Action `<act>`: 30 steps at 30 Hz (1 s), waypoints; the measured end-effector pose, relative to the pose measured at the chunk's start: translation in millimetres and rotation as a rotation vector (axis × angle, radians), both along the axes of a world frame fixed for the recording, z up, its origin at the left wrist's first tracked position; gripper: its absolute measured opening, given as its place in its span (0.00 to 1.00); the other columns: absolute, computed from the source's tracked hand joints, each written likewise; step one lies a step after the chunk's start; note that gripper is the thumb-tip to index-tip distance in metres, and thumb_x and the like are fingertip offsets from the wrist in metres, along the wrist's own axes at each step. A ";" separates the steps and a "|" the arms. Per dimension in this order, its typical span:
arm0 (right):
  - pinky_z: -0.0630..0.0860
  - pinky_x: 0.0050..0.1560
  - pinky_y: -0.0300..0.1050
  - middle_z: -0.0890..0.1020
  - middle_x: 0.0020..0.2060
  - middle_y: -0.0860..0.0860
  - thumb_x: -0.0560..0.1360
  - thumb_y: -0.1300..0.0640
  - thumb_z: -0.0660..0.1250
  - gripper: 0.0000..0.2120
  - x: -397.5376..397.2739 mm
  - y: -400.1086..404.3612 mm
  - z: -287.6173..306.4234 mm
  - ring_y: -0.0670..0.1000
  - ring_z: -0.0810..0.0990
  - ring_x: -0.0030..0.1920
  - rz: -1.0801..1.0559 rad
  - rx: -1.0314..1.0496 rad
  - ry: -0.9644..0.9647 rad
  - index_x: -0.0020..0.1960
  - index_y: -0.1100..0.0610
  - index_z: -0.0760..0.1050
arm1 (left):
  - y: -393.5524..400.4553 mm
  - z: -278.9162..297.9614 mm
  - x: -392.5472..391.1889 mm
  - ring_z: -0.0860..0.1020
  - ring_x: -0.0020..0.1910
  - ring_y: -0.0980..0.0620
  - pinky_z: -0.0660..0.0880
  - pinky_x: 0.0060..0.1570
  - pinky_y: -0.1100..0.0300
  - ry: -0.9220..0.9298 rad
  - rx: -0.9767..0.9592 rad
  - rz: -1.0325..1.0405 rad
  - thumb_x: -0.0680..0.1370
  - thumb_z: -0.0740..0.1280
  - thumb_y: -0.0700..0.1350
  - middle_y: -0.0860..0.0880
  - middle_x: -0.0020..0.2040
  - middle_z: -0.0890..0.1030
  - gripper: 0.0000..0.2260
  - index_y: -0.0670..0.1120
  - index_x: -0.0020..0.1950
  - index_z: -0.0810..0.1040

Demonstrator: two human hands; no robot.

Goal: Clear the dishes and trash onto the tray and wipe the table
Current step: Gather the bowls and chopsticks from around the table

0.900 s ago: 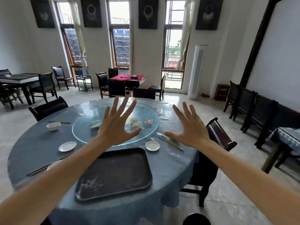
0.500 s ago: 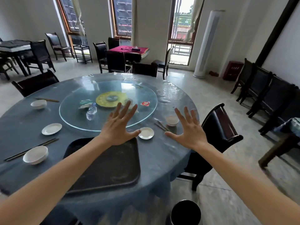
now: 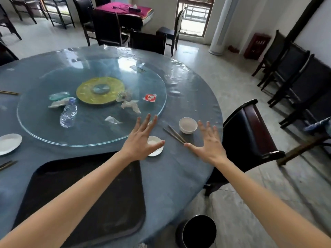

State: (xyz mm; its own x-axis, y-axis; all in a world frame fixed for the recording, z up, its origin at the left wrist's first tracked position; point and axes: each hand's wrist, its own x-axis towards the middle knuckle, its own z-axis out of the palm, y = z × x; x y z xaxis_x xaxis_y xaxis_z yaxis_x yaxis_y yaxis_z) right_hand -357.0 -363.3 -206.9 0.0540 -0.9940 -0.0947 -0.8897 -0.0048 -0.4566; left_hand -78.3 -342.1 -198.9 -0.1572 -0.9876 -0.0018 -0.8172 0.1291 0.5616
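The left hand [image 3: 138, 142] is spread with straight fingers above the round worktop covered in blue cloth [image 3: 179, 176] and holds nothing. The right hand [image 3: 209, 142] is spread in the same way and is also empty. Under the left hand's thumb lies a small white saucer [image 3: 156, 152], partly hidden by the hand. Between the two hands lies a pair of dark wooden chopsticks [image 3: 174, 135], with the right thumb tip near their closer end. Just beyond the right hand stands a small white bowl [image 3: 188, 124]. Beyond the left hand's fingertips is the round glass turntable [image 3: 152, 79], which carries a crushed clear plastic bottle [image 3: 69, 113], crumpled white tissues [image 3: 130, 105] and a red and white wrapper [image 3: 150, 97]. Nearer than the left hand, under its forearm, lies the black rectangular tray [image 3: 107, 212]. Far to the left of the left hand sits a white plate [image 3: 9, 143]. Below the right forearm, on the floor, stands a black round bin [image 3: 197, 231].
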 end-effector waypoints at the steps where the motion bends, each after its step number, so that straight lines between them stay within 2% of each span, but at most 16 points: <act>1: 0.49 0.81 0.53 0.43 0.84 0.46 0.71 0.29 0.70 0.52 0.7 -10.3 -4.5 0.52 0.36 0.83 -0.015 0.013 -0.006 0.82 0.37 0.40 | -12.8 -6.8 -1.6 0.36 0.81 0.47 0.43 0.78 0.50 0.015 0.023 -0.006 0.76 0.67 0.65 0.58 0.82 0.40 0.43 0.60 0.82 0.42; 5: 0.50 0.80 0.54 0.43 0.84 0.46 0.71 0.30 0.72 0.52 -1.3 -43.1 -24.2 0.51 0.37 0.83 -0.060 0.113 -0.051 0.83 0.38 0.42 | -50.2 -32.9 -12.8 0.43 0.82 0.49 0.50 0.79 0.47 0.190 0.179 0.007 0.76 0.67 0.66 0.59 0.82 0.42 0.43 0.60 0.82 0.45; 7: 0.50 0.80 0.55 0.44 0.84 0.45 0.70 0.30 0.72 0.52 -3.0 -61.5 -34.8 0.50 0.37 0.83 -0.090 0.152 -0.111 0.83 0.37 0.43 | -66.0 -43.5 -22.8 0.50 0.81 0.53 0.54 0.78 0.49 0.218 0.213 0.000 0.77 0.67 0.65 0.59 0.83 0.46 0.41 0.60 0.82 0.48; 9: 0.49 0.81 0.54 0.45 0.84 0.44 0.71 0.32 0.73 0.51 -6.1 -80.9 -45.7 0.49 0.40 0.83 -0.148 0.210 -0.235 0.83 0.37 0.45 | -80.8 -55.7 -36.2 0.57 0.80 0.56 0.57 0.75 0.56 0.203 0.227 0.024 0.78 0.67 0.62 0.58 0.82 0.52 0.37 0.55 0.82 0.55; 11: 0.52 0.81 0.53 0.50 0.84 0.44 0.71 0.35 0.75 0.50 -10.9 -101.4 -58.8 0.50 0.47 0.83 -0.219 0.274 -0.374 0.83 0.38 0.48 | -96.0 -67.7 -52.1 0.66 0.75 0.55 0.59 0.65 0.67 0.215 0.241 0.089 0.78 0.68 0.59 0.54 0.79 0.63 0.32 0.50 0.79 0.64; 12: 0.56 0.81 0.53 0.53 0.83 0.45 0.71 0.35 0.75 0.49 -13.6 -113.5 -66.9 0.50 0.53 0.83 -0.257 0.302 -0.436 0.83 0.38 0.50 | -105.2 -74.5 -59.6 0.71 0.70 0.54 0.61 0.59 0.69 0.225 0.261 0.137 0.78 0.69 0.57 0.52 0.75 0.68 0.28 0.49 0.76 0.68; 14: 0.63 0.78 0.54 0.58 0.82 0.46 0.72 0.37 0.76 0.48 -20.4 -139.5 -84.3 0.52 0.61 0.80 -0.357 0.365 -0.583 0.83 0.40 0.52 | -123.6 -87.0 -74.3 0.78 0.59 0.52 0.67 0.54 0.64 0.316 0.345 0.260 0.78 0.69 0.54 0.50 0.68 0.76 0.23 0.49 0.71 0.73; 17: 0.76 0.68 0.60 0.63 0.80 0.52 0.75 0.43 0.75 0.45 -32.3 -175.7 -106.8 0.53 0.69 0.75 -0.549 0.491 -0.814 0.83 0.46 0.54 | -150.2 -108.0 -95.1 0.80 0.54 0.51 0.76 0.56 0.56 0.472 0.515 0.448 0.76 0.69 0.53 0.50 0.59 0.81 0.20 0.47 0.65 0.75; 20: 0.84 0.56 0.58 0.68 0.76 0.54 0.78 0.49 0.73 0.41 -45.6 -206.5 -124.0 0.55 0.74 0.69 -0.637 0.583 -0.920 0.83 0.49 0.54 | -177.5 -133.9 -116.1 0.82 0.54 0.46 0.80 0.57 0.47 0.543 0.650 0.602 0.66 0.66 0.57 0.49 0.54 0.82 0.25 0.47 0.59 0.76; 23: 0.85 0.50 0.53 0.71 0.72 0.55 0.80 0.53 0.72 0.35 -52.9 -229.1 -139.1 0.57 0.79 0.64 -0.681 0.628 -0.968 0.81 0.52 0.59 | -202.2 -155.5 -137.6 0.83 0.52 0.43 0.80 0.55 0.49 0.463 0.710 0.688 0.68 0.68 0.58 0.45 0.49 0.84 0.22 0.43 0.53 0.80; 25: 0.86 0.47 0.51 0.74 0.69 0.56 0.81 0.55 0.70 0.30 -54.2 -239.0 -146.7 0.57 0.82 0.58 -0.679 0.659 -0.991 0.79 0.52 0.63 | -214.7 -163.2 -152.6 0.83 0.51 0.42 0.78 0.48 0.51 0.410 0.741 0.725 0.73 0.69 0.58 0.44 0.46 0.84 0.21 0.40 0.48 0.81; 27: 0.86 0.46 0.50 0.76 0.67 0.57 0.82 0.57 0.68 0.26 -55.6 -246.0 -153.5 0.58 0.84 0.56 -0.662 0.674 -1.005 0.78 0.52 0.65 | -224.6 -171.7 -166.3 0.81 0.55 0.41 0.73 0.46 0.54 0.343 0.772 0.783 0.74 0.70 0.60 0.43 0.52 0.83 0.24 0.40 0.54 0.79; 30: 0.85 0.43 0.46 0.79 0.63 0.58 0.82 0.60 0.67 0.23 -59.2 -252.2 -162.1 0.58 0.84 0.52 -0.636 0.682 -0.995 0.75 0.51 0.70 | -234.1 -180.0 -182.3 0.78 0.62 0.38 0.74 0.51 0.51 0.233 0.770 0.866 0.72 0.73 0.58 0.41 0.62 0.79 0.29 0.39 0.64 0.73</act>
